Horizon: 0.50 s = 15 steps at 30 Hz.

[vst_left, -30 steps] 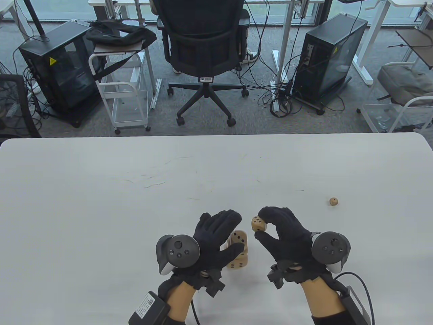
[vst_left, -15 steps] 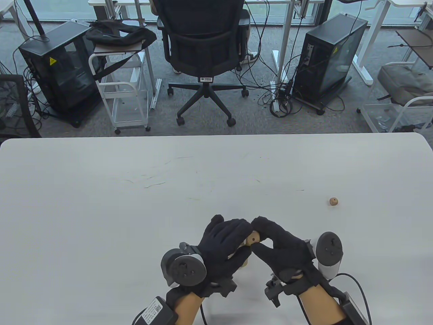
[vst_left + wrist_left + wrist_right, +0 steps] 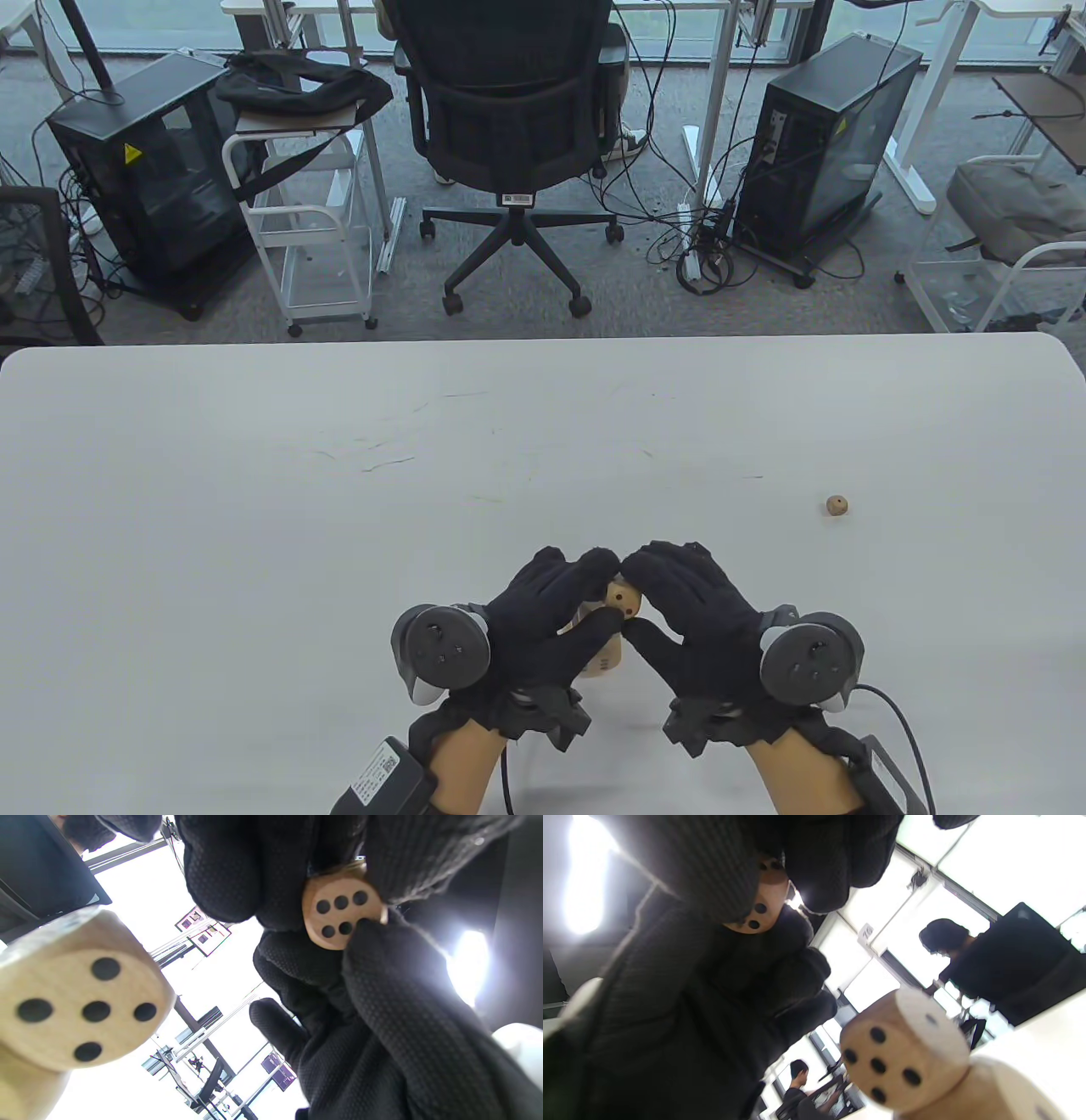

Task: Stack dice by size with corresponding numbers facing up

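Both hands meet over the stack of two dice (image 3: 604,658) near the front of the surface (image 3: 254,509). The right hand (image 3: 691,615) and left hand (image 3: 547,615) pinch a small die (image 3: 625,599) between their fingers, just above the stack. A tiny die (image 3: 836,506) sits far off to the right.
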{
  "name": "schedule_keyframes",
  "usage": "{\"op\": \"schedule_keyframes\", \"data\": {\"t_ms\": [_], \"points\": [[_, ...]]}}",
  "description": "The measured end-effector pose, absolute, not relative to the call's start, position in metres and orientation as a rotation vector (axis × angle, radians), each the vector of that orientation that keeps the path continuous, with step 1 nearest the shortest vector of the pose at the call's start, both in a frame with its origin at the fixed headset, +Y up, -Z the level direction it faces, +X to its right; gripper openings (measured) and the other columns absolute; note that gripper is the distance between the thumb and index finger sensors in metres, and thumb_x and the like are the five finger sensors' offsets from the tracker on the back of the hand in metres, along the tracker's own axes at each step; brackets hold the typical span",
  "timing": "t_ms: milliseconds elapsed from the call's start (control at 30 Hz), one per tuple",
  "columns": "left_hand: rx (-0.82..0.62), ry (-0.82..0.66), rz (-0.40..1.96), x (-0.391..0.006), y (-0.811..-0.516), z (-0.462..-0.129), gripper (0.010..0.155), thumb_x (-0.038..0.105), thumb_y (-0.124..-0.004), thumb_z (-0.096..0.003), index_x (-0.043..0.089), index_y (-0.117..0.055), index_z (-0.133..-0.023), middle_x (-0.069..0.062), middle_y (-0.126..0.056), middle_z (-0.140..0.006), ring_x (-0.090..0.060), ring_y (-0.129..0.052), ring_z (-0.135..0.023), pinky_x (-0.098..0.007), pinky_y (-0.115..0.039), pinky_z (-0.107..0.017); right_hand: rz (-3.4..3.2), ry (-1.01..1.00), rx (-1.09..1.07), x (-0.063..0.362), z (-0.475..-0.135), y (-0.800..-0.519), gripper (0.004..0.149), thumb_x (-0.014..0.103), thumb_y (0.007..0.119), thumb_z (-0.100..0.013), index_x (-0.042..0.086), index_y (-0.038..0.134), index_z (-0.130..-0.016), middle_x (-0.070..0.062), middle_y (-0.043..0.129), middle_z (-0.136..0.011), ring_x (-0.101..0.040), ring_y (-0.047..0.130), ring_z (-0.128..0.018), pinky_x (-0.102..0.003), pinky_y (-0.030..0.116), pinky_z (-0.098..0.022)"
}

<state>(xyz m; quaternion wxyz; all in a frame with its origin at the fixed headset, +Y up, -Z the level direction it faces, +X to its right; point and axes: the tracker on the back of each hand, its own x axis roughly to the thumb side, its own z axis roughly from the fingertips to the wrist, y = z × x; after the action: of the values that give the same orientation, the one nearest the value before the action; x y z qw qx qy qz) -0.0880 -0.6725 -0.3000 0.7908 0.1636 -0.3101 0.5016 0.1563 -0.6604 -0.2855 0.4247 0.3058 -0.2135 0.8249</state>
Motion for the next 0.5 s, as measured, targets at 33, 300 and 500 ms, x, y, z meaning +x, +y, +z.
{"op": "schedule_keyframes", "data": {"t_ms": [33,300,500], "points": [[0.345,-0.676,1.072,-0.0875,-0.6713,-0.3002,0.059,0.052,-0.087,-0.045,0.027,-0.07,-0.096,-0.003,-0.094,-0.089,-0.024,-0.095,-0.079,-0.066,-0.055,-0.076,2.056,-0.52,0.764,0.1564,-0.2855,-0.6608,0.066,0.041,0.091,-0.045,0.028,0.06,-0.102,-0.01,0.08,-0.098,-0.038,0.068,-0.097,-0.069,0.046,-0.071],[0.384,-0.676,0.895,-0.0845,-0.666,-0.2949,0.064,0.044,-0.093,-0.0442,0.032,-0.063,-0.1,0.0,-0.087,-0.097,-0.024,-0.089,-0.088,-0.068,-0.05,-0.078,1.96,-0.384,0.745,0.156,-0.291,-0.6675,0.064,0.041,0.082,-0.048,0.021,0.057,-0.103,-0.014,0.077,-0.1,-0.041,0.064,-0.098,-0.07,0.044,-0.07],[0.392,-0.655,0.926,-0.0849,-0.665,-0.2948,0.065,0.046,-0.095,-0.0423,0.029,-0.066,-0.098,-0.001,-0.088,-0.095,-0.024,-0.09,-0.086,-0.068,-0.05,-0.077,1.94,-0.356,0.775,0.1543,-0.2914,-0.6689,0.065,0.051,0.072,-0.05,0.021,0.054,-0.105,-0.016,0.072,-0.105,-0.042,0.057,-0.102,-0.07,0.042,-0.07]]}}
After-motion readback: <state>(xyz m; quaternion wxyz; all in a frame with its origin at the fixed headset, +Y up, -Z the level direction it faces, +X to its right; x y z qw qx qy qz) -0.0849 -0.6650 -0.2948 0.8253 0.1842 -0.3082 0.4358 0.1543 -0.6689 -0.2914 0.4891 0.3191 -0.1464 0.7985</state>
